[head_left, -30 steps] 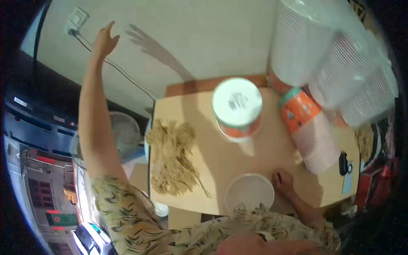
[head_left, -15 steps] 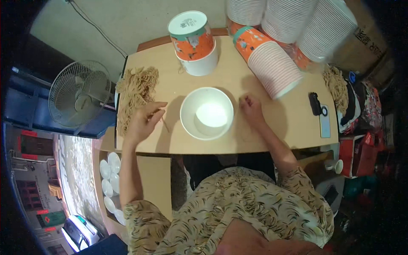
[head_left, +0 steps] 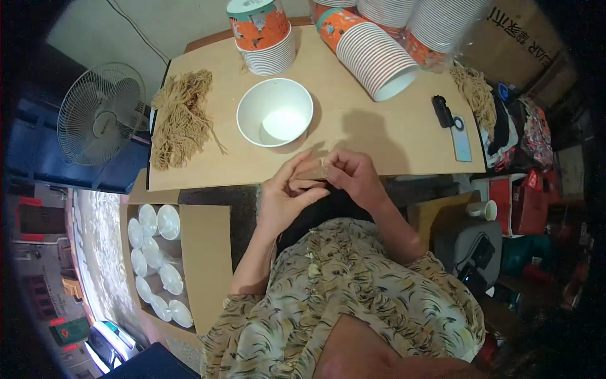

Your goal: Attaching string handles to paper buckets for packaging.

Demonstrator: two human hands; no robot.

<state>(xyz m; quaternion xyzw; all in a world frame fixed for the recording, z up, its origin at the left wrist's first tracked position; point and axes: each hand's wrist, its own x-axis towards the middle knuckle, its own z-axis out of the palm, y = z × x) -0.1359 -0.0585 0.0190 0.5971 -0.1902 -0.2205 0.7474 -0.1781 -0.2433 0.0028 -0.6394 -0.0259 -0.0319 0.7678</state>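
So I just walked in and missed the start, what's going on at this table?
A person sits at the table with both hands together at its near edge. The left hand and right hand pinch a small tan piece between them; what it is can't be made out. An empty white bowl stands just beyond, a bundle of tan strings lies left, and stacked paper bowls lie behind.

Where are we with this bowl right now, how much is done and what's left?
Done: one white bowl stands alone on the table, apart from the bowl stacks.

In hand: left hand and right hand meet at the table's near edge, working a small tan bundle.

Left: the bowl looks empty, and the pile of tan strands lies beside it.
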